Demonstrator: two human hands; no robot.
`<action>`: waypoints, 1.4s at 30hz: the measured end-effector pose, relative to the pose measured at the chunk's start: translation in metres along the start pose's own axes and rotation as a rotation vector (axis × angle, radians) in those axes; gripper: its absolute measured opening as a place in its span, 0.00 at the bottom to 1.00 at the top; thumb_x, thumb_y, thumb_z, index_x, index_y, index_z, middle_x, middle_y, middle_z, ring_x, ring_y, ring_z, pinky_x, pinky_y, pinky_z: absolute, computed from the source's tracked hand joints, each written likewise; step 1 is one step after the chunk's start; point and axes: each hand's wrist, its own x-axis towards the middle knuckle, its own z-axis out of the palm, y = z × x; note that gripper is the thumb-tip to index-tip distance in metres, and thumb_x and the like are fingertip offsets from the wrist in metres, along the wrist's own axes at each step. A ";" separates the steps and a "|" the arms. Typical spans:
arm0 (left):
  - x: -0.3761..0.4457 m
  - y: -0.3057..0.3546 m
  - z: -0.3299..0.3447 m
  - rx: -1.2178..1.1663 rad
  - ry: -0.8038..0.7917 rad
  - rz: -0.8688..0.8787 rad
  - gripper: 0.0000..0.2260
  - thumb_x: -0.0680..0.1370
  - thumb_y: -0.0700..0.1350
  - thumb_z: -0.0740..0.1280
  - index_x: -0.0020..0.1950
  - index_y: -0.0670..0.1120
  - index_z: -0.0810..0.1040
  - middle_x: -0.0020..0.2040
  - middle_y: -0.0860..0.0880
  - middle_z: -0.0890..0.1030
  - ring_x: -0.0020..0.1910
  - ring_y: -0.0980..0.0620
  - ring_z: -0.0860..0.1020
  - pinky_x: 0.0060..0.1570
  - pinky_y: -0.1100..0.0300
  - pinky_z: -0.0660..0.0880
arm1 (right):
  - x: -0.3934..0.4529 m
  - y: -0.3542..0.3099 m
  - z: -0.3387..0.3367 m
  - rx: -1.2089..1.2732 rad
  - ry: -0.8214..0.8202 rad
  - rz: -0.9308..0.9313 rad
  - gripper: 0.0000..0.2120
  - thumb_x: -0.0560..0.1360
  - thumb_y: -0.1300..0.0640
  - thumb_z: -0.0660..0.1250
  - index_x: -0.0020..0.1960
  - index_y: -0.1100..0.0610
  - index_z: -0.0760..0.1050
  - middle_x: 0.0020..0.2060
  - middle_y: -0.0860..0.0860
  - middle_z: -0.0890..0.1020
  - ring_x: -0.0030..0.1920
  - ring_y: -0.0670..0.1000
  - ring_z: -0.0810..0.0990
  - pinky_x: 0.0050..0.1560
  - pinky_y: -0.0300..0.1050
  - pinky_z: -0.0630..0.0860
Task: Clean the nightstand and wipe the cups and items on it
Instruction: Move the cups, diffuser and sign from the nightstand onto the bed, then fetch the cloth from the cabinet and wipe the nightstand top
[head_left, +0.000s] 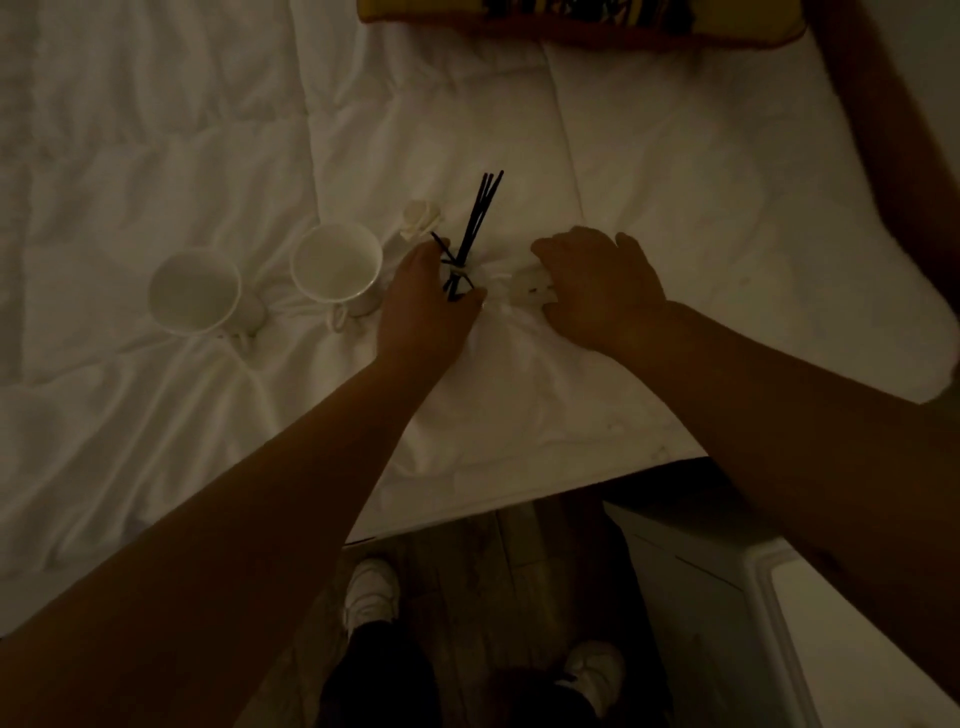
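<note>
Lying on rumpled white quilted duvet (156, 156): two glossy white cups (195, 291) (336, 267), upright, left of hands. Thin black reed sticks (480, 208) were gripped at bundle base by left hand (426, 306). Crumpled white cloth (530, 286) was pinched under right hand (597, 286); fingertips hidden. Diffuser vessel hard to make out in dim light. Both arms were extended forward. White nightstand (769, 582) cut off at lower right.
</note>
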 end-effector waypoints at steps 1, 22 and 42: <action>-0.003 0.001 -0.003 0.021 0.000 0.005 0.28 0.72 0.50 0.73 0.69 0.47 0.69 0.66 0.49 0.74 0.61 0.56 0.71 0.54 0.75 0.61 | -0.003 -0.001 -0.002 -0.004 0.000 0.010 0.32 0.77 0.52 0.63 0.77 0.52 0.54 0.75 0.55 0.59 0.76 0.55 0.53 0.74 0.57 0.46; -0.171 0.146 -0.256 0.391 0.082 -0.018 0.33 0.74 0.63 0.64 0.75 0.52 0.59 0.78 0.48 0.57 0.74 0.46 0.59 0.65 0.44 0.67 | -0.164 -0.106 -0.204 -0.046 0.133 -0.201 0.32 0.75 0.44 0.64 0.74 0.52 0.58 0.75 0.55 0.61 0.73 0.56 0.60 0.68 0.56 0.64; -0.321 0.295 -0.500 0.761 0.401 -0.055 0.33 0.73 0.68 0.61 0.74 0.56 0.61 0.76 0.47 0.63 0.73 0.45 0.62 0.65 0.45 0.67 | -0.294 -0.268 -0.415 -0.121 0.385 -0.550 0.33 0.74 0.37 0.60 0.74 0.49 0.57 0.76 0.53 0.59 0.74 0.56 0.58 0.69 0.60 0.60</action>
